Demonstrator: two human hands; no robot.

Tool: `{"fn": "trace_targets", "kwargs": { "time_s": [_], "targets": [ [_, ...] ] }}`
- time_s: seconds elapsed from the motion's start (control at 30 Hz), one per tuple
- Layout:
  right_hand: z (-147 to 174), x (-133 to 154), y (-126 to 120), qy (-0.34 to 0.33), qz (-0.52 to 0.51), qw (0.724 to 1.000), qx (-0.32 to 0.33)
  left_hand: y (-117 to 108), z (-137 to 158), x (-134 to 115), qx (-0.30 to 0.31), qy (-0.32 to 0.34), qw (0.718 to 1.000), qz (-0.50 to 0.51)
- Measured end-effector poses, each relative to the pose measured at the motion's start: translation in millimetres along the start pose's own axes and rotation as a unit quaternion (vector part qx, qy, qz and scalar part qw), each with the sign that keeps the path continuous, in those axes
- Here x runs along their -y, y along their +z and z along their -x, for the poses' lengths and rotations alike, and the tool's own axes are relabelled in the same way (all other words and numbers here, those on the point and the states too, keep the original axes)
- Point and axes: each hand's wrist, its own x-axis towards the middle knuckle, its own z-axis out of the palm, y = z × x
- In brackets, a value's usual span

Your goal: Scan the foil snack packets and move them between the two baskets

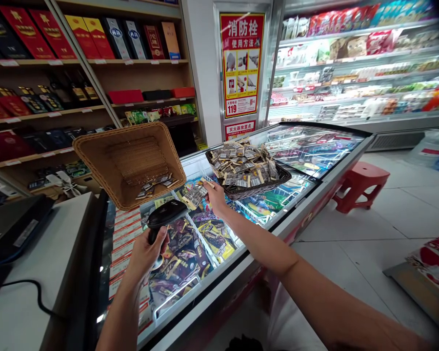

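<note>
My left hand [148, 251] is closed around the handle of a black barcode scanner [167, 213], whose head points right. Pinched in my right hand [215, 197] is a small clear snack packet [196, 195] with a pale edge, held just in front of the scanner. Beside my right hand a dark woven basket [258, 190] is heaped with similar small packets [241, 161]. Behind the scanner a tan wicker basket [131, 141] stands tilted, with several packets [155, 186] lying at its bottom.
Both baskets rest on a glass-topped freezer [300, 200] full of ice cream packs. A counter [58, 253] with a black device is at left. Shelves of boxes [95, 61] and a refrigerated display [351, 73] line the back. A red stool [366, 180] stands at right.
</note>
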Motion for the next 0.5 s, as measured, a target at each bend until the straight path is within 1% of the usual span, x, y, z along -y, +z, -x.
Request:
{"fn": "trace_targets", "kwargs": {
  "time_s": [0.1,0.3,0.33,0.4,0.5],
  "targets": [
    [-1.3,-0.3,0.9,0.0,-0.009,1.0,-0.002,-1.1,-1.7,-0.4,-0.006,-0.007,1.0,0.001],
    [-4.2,-0.5,7.2,-0.008,-0.014,1.0,-0.018,2.0,5.7,-11.8,-0.02,-0.007,1.0,-0.011],
    [-4.8,-0.7,7.8,-0.016,-0.011,1.0,-0.01,1.9,6.4,-12.1,-0.027,-0.004,0.999,-0.018],
    [-5.7,-1.6,7.7,-0.038,0.0,0.999,-0.016,0.3,5.5,-10.5,-0.038,-0.002,0.999,-0.025],
    [-4.8,-3.2,5.9,-0.108,0.035,0.993,0.002,-4.7,-0.8,-5.8,-0.041,-0.013,0.999,-0.015]
  ]
}}
